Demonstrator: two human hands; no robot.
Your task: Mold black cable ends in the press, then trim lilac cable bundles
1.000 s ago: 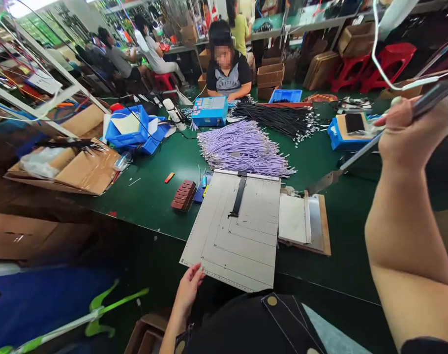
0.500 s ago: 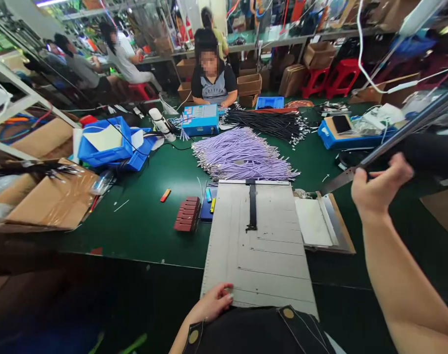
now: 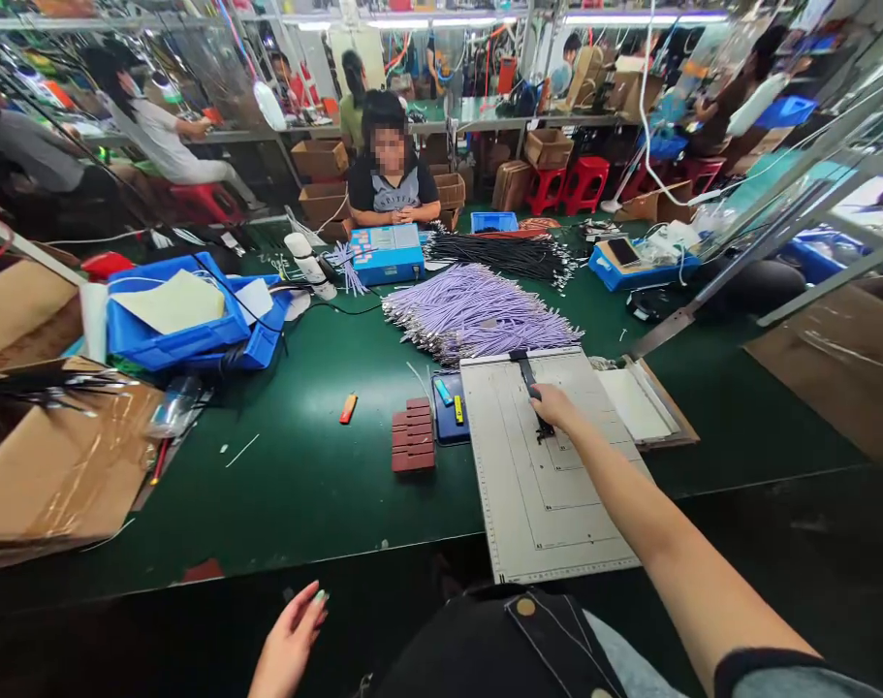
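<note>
Benches (image 3: pixel 477 110) with people seated along them fill the room behind a long, dark-green table (image 3: pixel 302 494). A flat, pale-grey rectangular board (image 3: pixel 514 504) printed with nested black lines lies on it, its near end jutting past the front edge. Just beyond spreads a heap of thin lilac cables (image 3: pixel 485 305). On the board lies a narrow black bar (image 3: pixel 523 371); the right hand (image 3: pixel 553 405) touches it, though I can't tell whether the fingers close around it. Off the table's front edge, the left hand (image 3: pixel 293 635) hangs unladen, fingers loosely bent.

Right arm (image 3: pixel 651 519) stretched forward, right hand (image 3: pixel 550 403) angled down, left hand (image 3: pixel 290 635) low, apart, loosely half-bent
</note>
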